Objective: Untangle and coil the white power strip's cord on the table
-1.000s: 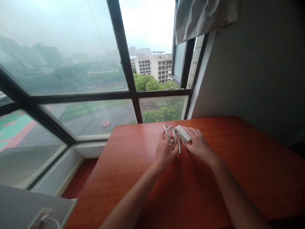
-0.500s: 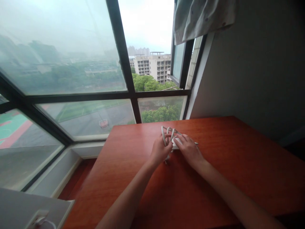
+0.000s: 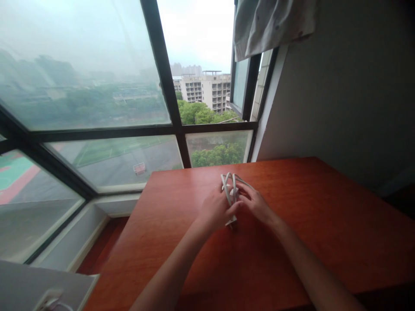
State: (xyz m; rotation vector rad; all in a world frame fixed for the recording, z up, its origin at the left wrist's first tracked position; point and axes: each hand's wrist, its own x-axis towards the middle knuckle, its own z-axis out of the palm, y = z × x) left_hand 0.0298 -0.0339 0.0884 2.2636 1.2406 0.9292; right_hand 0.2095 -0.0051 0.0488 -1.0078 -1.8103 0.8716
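A white cable (image 3: 234, 183) stands in several upright loops between my hands, above the table. White blocky pieces, perhaps a plug or a power strip, show among the loops, and one white end (image 3: 231, 221) pokes out below. My left hand (image 3: 214, 208) is closed around the left and lower part of the bundle. My right hand (image 3: 256, 203) grips it from the right with bent fingers, its thumb close to the left thumb. Fingers and loops hide much of the bundle.
The bundle is over a reddish-brown wooden table (image 3: 168, 233). Behind the table are dark-framed windows (image 3: 177, 129), one pane open, with a curtain (image 3: 272, 26) at its top. A wall (image 3: 317, 99) rises at right. A wall socket (image 3: 50, 300) with a white plug is at lower left.
The white block that lay under my right hand has turned and now sits lower, between the hands. My right fingers have shifted left, nearer the left hand. The view has moved slightly.
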